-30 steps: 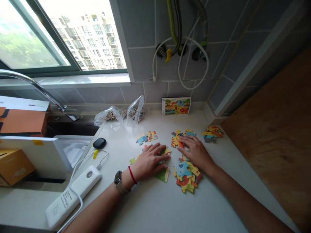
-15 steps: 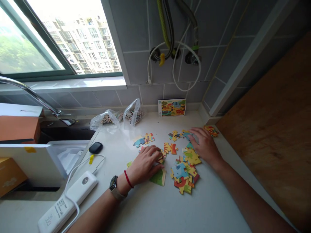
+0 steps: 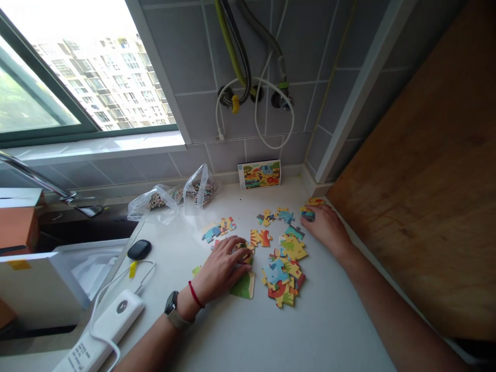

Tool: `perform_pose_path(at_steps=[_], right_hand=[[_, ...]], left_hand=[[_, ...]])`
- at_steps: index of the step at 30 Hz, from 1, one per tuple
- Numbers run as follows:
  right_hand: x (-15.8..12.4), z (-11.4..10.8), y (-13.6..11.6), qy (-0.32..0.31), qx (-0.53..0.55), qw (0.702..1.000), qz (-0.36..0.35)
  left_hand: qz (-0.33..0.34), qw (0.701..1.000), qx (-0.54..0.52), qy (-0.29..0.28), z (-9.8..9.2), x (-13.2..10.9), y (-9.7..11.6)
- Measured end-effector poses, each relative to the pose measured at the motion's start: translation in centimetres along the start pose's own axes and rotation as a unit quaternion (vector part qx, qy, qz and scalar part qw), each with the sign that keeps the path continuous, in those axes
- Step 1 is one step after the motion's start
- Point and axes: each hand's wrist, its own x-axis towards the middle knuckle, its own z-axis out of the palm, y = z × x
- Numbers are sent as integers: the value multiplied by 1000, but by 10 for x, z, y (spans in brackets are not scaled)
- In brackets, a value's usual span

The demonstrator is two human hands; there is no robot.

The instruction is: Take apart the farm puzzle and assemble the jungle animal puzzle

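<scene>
My left hand (image 3: pixel 221 269) rests palm down with its fingers spread over several puzzle pieces, partly hiding them. A green puzzle piece (image 3: pixel 243 287) shows beneath its thumb side. Farther right, my right hand (image 3: pixel 328 226) is closed, its fingertips gripping a blue and yellow puzzle piece (image 3: pixel 307 213) near the wooden panel. Between the hands lie an orange striped piece (image 3: pixel 260 238) and a heap of overlapping pieces (image 3: pixel 284 274). Blue and yellow pieces (image 3: pixel 284 215) lie behind the heap, and a joined blue group (image 3: pixel 211 232) lies beyond my left hand.
An illustrated animal card (image 3: pixel 259 174) leans against the tiled wall. Clear plastic bags (image 3: pixel 194 194) of pieces stand left of it. A white power bank (image 3: pixel 104 330) with a cable and a black oval object (image 3: pixel 139 249) lie at left. A wooden panel (image 3: pixel 418 170) bounds the right.
My right hand has moved from the blue and yellow pieces at the back to the right, and now grips a puzzle piece. My left hand stays in place; the view has shifted.
</scene>
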Motion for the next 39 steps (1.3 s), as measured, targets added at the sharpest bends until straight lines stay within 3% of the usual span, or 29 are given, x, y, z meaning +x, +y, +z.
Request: perform_pose_path(at_steps=[4,9,15,21,24,27,39], right_hand=[[2,-1,-8,60,102,992,-51],[8,12,-14,108,171,976,-84],[20,31,-7,54,85,993,-62],[11,21,1,30,67,994,-84],[4,20,-7,-39,108,983,-141],[0,25,-17,-91,115,978,-147],[2,23,-2,-92,144,977,-127]], left_hand=[[-3,1000,1,-17,-1,0,0],[29,996,5,-85,-1,1,4],[42,993,-11,-109,1,2,8],[47,993,-21,-103,4,0,10],[49,994,-32,-88,7,-1,9],[54,995,-42,-65,11,-2,7],[49,997,-33,-46,13,-1,8]])
